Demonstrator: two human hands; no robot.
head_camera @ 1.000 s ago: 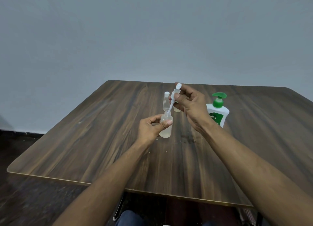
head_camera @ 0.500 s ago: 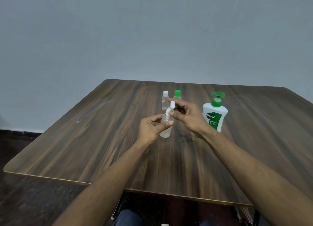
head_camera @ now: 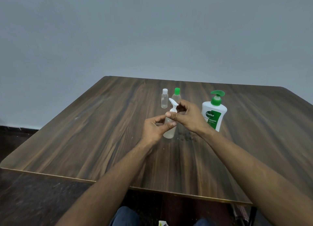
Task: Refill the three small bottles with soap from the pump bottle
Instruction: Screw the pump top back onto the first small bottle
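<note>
Since a second ago your right hand (head_camera: 189,115) has come down from above the bottles, and the white pump top (head_camera: 173,105) it carried now sits in the neck of the clear bottle (head_camera: 169,129) instead of trailing its tube above it. Your right thumb and fingers are curled round the collar of that pump top, pinching it where it meets the neck. Your left hand (head_camera: 155,129) has kept its place, thumb and fingers wrapped about the body of the clear bottle, which stands upright on the tabletop (head_camera: 84,141) near its middle, with some clear liquid in the bottom (how full it is you cannot judge from here).

Behind your hands, toward the far edge, two more small bottles stand upright and just beside each other: the white-capped bottle (head_camera: 164,98) on the left and the green-capped bottle (head_camera: 176,94) on the right, its lower part hidden by your right fingers. To the right of your right hand, close by your wrist, stands the Dettol pump bottle (head_camera: 214,114), white with a green label and green pump head, upright and untouched. A few small wet spots (head_camera: 185,137) lie on the wood just right of the clear bottle.
</note>
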